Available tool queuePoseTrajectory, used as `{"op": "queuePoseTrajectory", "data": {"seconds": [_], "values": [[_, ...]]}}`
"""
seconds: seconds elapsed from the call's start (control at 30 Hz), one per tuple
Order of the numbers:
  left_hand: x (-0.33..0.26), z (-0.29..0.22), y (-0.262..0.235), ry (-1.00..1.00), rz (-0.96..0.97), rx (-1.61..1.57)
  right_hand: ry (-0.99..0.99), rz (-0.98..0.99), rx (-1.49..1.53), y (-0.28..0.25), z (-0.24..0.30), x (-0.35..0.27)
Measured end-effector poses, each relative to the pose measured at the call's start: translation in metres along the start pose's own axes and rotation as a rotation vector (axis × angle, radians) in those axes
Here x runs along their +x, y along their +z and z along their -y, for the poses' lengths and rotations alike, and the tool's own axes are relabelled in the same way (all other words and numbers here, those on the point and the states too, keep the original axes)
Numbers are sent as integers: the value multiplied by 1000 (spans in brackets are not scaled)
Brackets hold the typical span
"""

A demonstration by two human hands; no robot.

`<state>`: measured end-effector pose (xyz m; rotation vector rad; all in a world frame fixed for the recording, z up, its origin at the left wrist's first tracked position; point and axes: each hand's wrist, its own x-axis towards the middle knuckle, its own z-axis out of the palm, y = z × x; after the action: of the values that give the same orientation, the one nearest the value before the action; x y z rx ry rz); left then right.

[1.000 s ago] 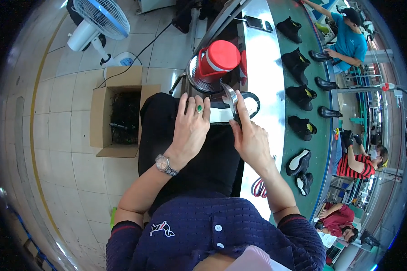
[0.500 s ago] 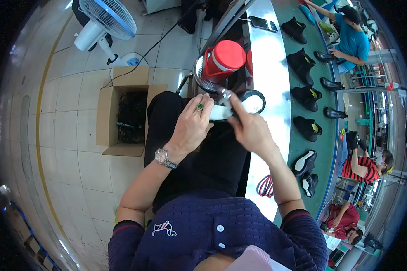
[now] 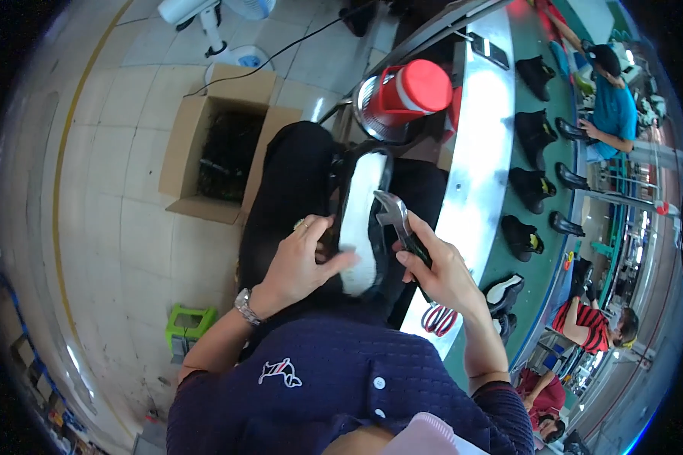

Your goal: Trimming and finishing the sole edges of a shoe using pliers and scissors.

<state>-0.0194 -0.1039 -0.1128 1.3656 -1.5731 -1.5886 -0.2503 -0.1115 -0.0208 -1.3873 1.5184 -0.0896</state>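
Observation:
A black shoe lies sole-up over my lap, its long white underside facing me. My left hand grips its left side near the close end. The thumb rests over the white sole, and the other fingers curl beside the shoe, partly hidden. In my right hand is a hammer with a dark handle, fingers wrapped round it. The metal hammer head is just right of the shoe, apart from the sole.
A red container stands on a round metal stool ahead. To the right runs a steel ledge with red-handled scissors, beside a green belt carrying several black shoes. An open carton stands left. Co-workers sit beyond the belt.
The shoe has turned from lying crosswise to pointing away from me. My left hand has moved down along it. The hammer has come down to the shoe's right. The view has shifted.

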Motion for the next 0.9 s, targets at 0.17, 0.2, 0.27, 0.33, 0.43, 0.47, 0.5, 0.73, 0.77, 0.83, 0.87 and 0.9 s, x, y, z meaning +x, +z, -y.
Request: {"op": "queuePoseTrajectory", "data": {"seconds": [0.17,0.2,0.27,0.33,0.43,0.47,0.5,0.73,0.77,0.83,0.87,0.9], "values": [[2,6,-15,254,-333,316,-191,194,-275,3,25,11],[1,7,-15,284,-301,320,-194,199,-270,4,32,13],[-1,10,-12,340,-245,347,-230,253,-526,3,43,15],[-2,10,-7,353,-242,425,-221,255,-661,2,56,13],[-6,9,-6,341,-166,586,-243,257,-843,4,57,11],[-5,14,-4,402,-234,588,-282,258,-891,5,56,12],[-5,16,-4,462,-301,590,-281,259,-890,6,54,13],[28,38,-11,-338,461,-1474,-321,128,-688,6,23,12],[38,38,-1,-337,460,-1474,-341,118,-689,5,20,13],[51,35,14,-253,304,-1209,-350,110,-680,5,14,13],[54,34,15,-277,320,-1254,-357,102,-672,4,11,13],[53,32,16,-274,321,-1253,-358,100,-673,4,9,13]]}}
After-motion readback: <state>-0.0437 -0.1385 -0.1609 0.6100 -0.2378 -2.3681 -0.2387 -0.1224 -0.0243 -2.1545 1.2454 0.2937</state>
